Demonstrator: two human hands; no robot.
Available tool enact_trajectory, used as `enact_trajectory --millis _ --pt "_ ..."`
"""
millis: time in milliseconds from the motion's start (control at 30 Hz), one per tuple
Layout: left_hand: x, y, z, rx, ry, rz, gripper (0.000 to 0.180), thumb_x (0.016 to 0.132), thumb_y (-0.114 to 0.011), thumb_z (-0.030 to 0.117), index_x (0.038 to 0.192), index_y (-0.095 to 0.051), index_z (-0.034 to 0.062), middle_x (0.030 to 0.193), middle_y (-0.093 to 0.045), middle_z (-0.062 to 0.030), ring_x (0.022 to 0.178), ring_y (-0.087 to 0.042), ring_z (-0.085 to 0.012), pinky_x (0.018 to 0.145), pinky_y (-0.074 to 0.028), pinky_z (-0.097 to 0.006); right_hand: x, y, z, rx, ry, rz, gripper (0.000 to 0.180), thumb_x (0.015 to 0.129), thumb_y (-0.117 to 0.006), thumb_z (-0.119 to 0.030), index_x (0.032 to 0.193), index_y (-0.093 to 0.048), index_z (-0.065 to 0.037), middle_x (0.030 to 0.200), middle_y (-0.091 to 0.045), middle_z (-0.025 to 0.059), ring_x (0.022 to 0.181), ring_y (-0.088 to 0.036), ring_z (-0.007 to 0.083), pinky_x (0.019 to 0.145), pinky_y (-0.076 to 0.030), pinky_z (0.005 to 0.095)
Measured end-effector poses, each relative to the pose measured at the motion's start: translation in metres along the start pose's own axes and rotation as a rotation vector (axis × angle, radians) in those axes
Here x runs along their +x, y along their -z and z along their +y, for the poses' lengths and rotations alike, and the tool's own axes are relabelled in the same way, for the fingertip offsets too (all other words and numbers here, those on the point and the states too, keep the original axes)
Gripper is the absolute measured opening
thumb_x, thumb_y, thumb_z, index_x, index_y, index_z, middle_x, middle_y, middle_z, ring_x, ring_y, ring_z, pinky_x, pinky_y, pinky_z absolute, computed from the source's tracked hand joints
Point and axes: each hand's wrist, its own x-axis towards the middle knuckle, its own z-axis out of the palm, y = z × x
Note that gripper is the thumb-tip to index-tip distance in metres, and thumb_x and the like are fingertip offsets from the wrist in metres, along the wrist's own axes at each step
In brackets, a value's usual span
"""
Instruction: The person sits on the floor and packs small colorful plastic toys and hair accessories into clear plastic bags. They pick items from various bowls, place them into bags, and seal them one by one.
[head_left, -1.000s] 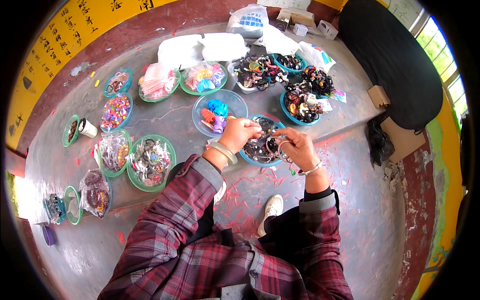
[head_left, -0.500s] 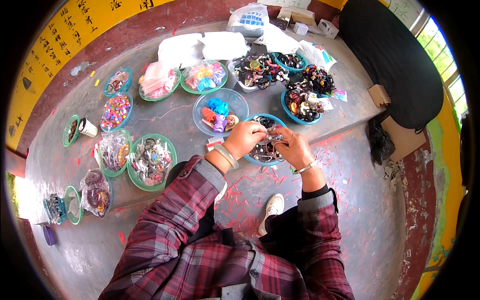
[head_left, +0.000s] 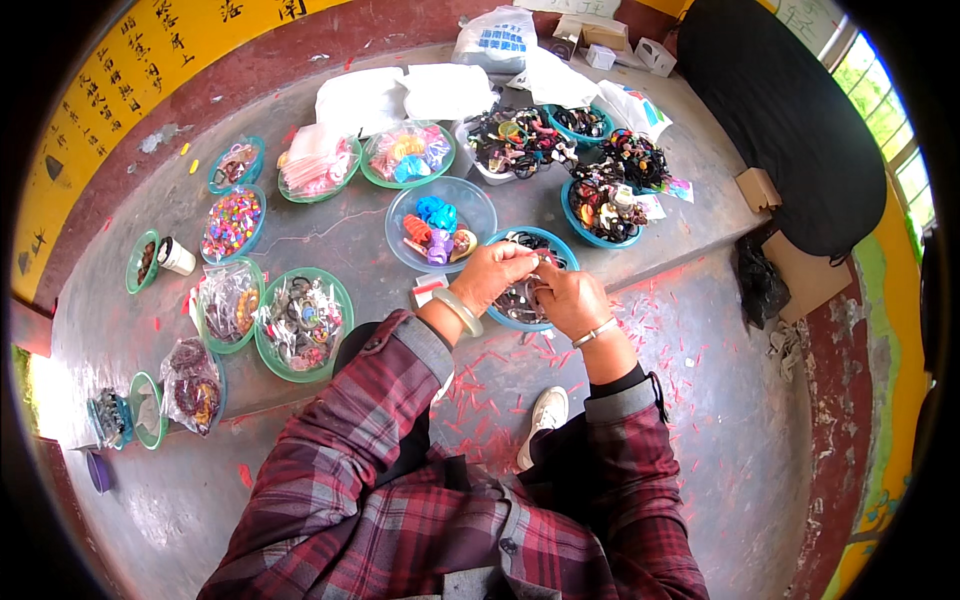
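My left hand (head_left: 492, 272) and my right hand (head_left: 570, 296) meet over a blue bowl (head_left: 563, 250) of dark hair accessories on a low concrete ledge. Together the fingers pinch one small dark accessory (head_left: 538, 266) between them. A pale green bangle sits on my left wrist and a thin silver bracelet on my right. Just behind the hands stands a clear blue bowl (head_left: 474, 203) with bright blue, orange and purple hair clips. My plaid sleeves come up from the lower edge.
Several green and blue bowls of beads, clips and bagged trinkets (head_left: 302, 322) spread over the ledge. White plastic bags (head_left: 401, 93) lie behind them. A large black bundle (head_left: 790, 120) and a cardboard box (head_left: 808, 272) are at the right. My white shoe (head_left: 545, 412) rests on the red-flecked floor.
My hands have drawn closer together over the blue bowl. The right hand moved left to meet the left, and both now pinch the same small piece.
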Motion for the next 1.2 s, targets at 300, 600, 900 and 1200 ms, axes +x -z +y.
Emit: enact_trajectory --millis 300,600,900,1200 --pt "0.013 0.010 -0.027 0.232 -0.021 0.104 0.021 0.082 -0.054 0.018 0.086 -0.062 -0.0013 0.077 -0.061 -0.0034 0.065 -0.056 -0.0087 0.060 -0.046 -0.021 -0.001 -0.002 0.003 0.147 0.065 -0.016 0.016 0.073 -0.053 -0.014 0.087 -0.060 -0.011 0.069 -0.059 0.0181 0.064 -0.059 0.0319 0.057 -0.046 0.0417" --pt "0.011 0.014 -0.026 0.392 0.050 0.203 0.022 0.078 -0.058 0.019 0.081 -0.063 -0.0014 0.073 -0.061 -0.0050 0.061 -0.057 -0.0113 0.054 -0.049 -0.025 0.000 0.024 0.033 1.441 -0.401 -0.131 0.016 0.082 -0.050 -0.005 0.098 -0.054 -0.004 0.083 -0.060 0.0032 0.069 -0.056 0.0097 0.058 -0.044 0.0198" --pt "0.008 -0.002 -0.029 0.393 0.079 0.070 0.017 0.078 -0.058 0.017 0.080 -0.064 0.0003 0.073 -0.061 -0.0049 0.061 -0.057 -0.0118 0.054 -0.050 -0.025 0.007 -0.004 0.007 1.169 -0.301 0.160 0.012 0.074 -0.061 0.001 0.085 -0.061 -0.001 0.081 -0.062 0.0023 0.066 -0.054 0.0071 0.058 -0.042 0.0183" --pt "0.006 -0.007 -0.020 0.257 0.149 0.066 0.015 0.082 -0.054 0.014 0.084 -0.062 0.0013 0.073 -0.059 -0.0027 0.060 -0.054 -0.0083 0.049 -0.045 -0.023 0.005 -0.007 -0.003 0.468 -0.244 0.222 0.013 0.065 -0.066 -0.006 0.077 -0.065 -0.009 0.073 -0.060 0.0057 0.070 -0.057 0.0182 0.063 -0.045 0.0286"
